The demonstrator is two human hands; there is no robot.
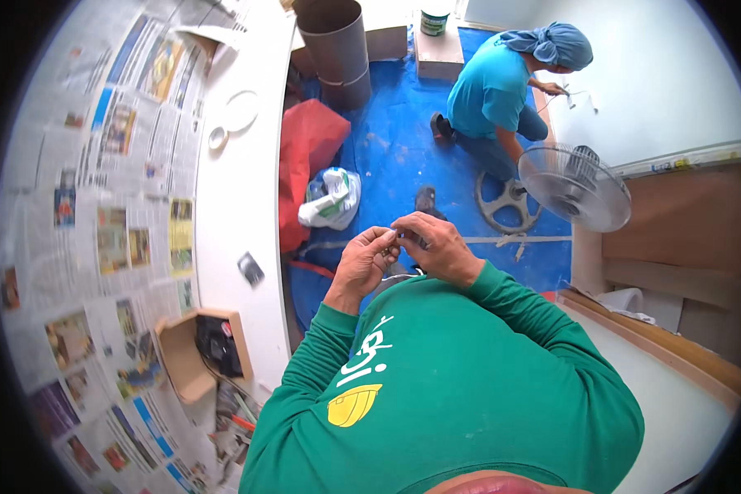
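Observation:
My left hand (369, 257) and my right hand (440, 249) meet in front of my green shirt, fingertips close together. Both are closed in a pinch around something small. What it is I cannot make out, as the fingers hide most of it. A thin white cord (402, 277) shows just below the hands, against my clothing; whether it reaches my fingers I cannot tell. Beyond my hands, a white plastic bag (334, 200) with green marks lies on the blue floor sheet (395, 156).
A person in blue (490, 90) crouches at the white wall, far right, near a standing fan (575, 188). Left is a white board (247, 173) with tape rolls (218, 138), beside newspaper sheets (140, 239) and an open cardboard box (191, 354). A grey bin (334, 53) stands at the back.

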